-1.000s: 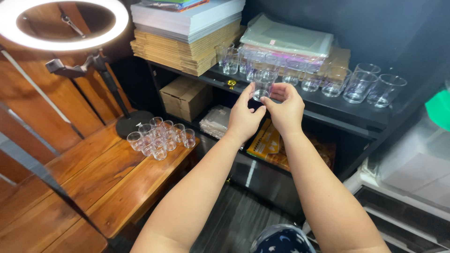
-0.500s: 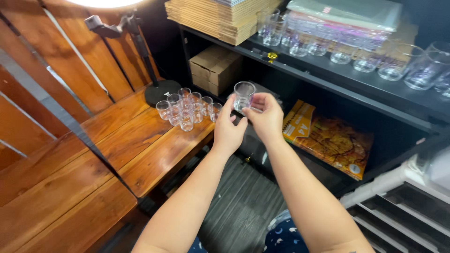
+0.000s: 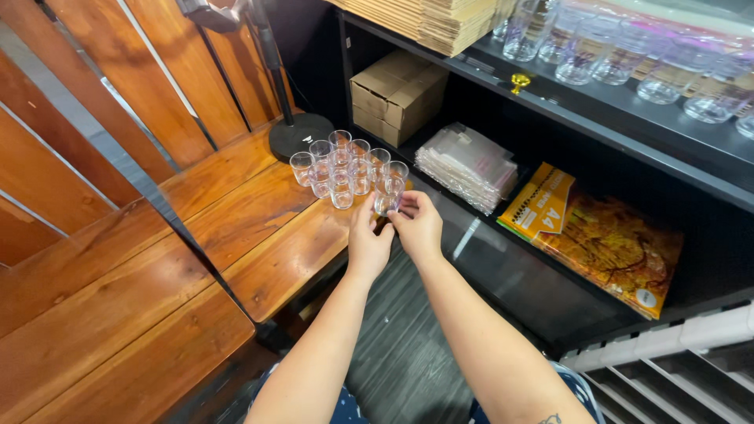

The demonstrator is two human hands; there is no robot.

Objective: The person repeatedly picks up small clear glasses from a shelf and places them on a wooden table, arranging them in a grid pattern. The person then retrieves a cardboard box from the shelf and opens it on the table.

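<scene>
Both hands hold one small clear glass [image 3: 387, 194] at the near right edge of a cluster of several similar small glasses [image 3: 339, 167] on a wooden bench [image 3: 259, 235]. My left hand [image 3: 367, 239] grips the glass from the left and below. My right hand [image 3: 417, 224] grips it from the right. The glass is upright, touching or just above the bench edge; I cannot tell which.
A black lamp stand base [image 3: 300, 135] sits behind the glasses. A black shelf unit holds a cardboard box [image 3: 397, 94], a stack of clear bags [image 3: 469, 166], paper packs [image 3: 605, 235], and larger glasses [image 3: 620, 55] on its top shelf. Dark floor lies below.
The hands carried the small glass from the top shelf down and left to the cluster on the bench. The camera view tilted down with them.
</scene>
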